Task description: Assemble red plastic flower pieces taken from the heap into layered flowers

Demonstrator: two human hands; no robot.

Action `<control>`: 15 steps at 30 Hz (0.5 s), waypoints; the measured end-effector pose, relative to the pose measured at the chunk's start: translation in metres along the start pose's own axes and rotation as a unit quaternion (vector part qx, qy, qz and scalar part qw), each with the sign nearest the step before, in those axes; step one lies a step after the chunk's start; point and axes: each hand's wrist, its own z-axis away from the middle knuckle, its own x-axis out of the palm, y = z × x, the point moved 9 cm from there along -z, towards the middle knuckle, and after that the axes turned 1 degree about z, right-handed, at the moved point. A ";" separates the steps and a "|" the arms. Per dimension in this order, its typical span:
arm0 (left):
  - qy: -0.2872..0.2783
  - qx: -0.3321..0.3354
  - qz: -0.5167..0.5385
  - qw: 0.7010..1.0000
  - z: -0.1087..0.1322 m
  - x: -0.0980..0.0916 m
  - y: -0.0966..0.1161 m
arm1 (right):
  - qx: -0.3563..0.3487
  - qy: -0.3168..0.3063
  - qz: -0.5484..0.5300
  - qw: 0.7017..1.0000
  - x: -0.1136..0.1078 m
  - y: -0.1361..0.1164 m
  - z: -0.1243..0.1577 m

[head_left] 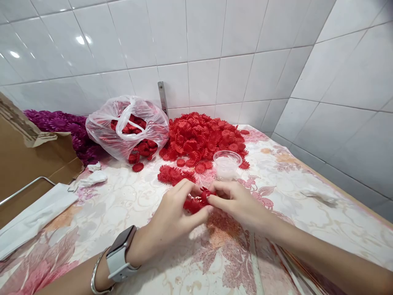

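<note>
Red artificial flower heads [194,205] are in my left hand [175,211], its fingers curled round them and its thumb stretched below. My right hand [235,200] pinches the edge of a red flower piece [204,193] between thumb and fingertips, close to my left fingers. The two hands nearly meet over the table. Just beyond them lie a small row of red flower heads [173,175] and a clear round plastic tub [227,164]. My fingers hide part of what they hold.
A large heap of red flower heads [205,137] lies against the tiled wall [204,80]. Left of it stand a clear plastic bag [101,133] of red pieces, purple flowers [66,127] and a cardboard box [39,168]. White cloth [37,217] lies at left on the floral tablecloth [123,200].
</note>
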 end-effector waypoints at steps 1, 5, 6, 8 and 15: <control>0.004 -0.004 -0.001 1.000 0.000 -0.001 -0.002 | -0.002 0.000 0.014 1.000 0.000 -0.001 0.000; 0.006 -0.021 -0.012 1.000 -0.001 0.001 -0.008 | -0.002 -0.010 0.048 0.999 0.005 -0.001 0.001; 0.003 -0.023 -0.018 1.000 -0.001 0.002 -0.008 | 0.000 -0.010 0.053 0.999 0.006 0.000 0.001; -0.003 -0.020 -0.032 0.999 0.000 0.004 -0.008 | 0.004 -0.007 0.065 0.998 0.007 0.001 0.001; -0.037 0.027 -0.066 0.997 0.002 0.010 0.003 | -0.031 -0.030 0.056 0.998 0.010 -0.005 0.003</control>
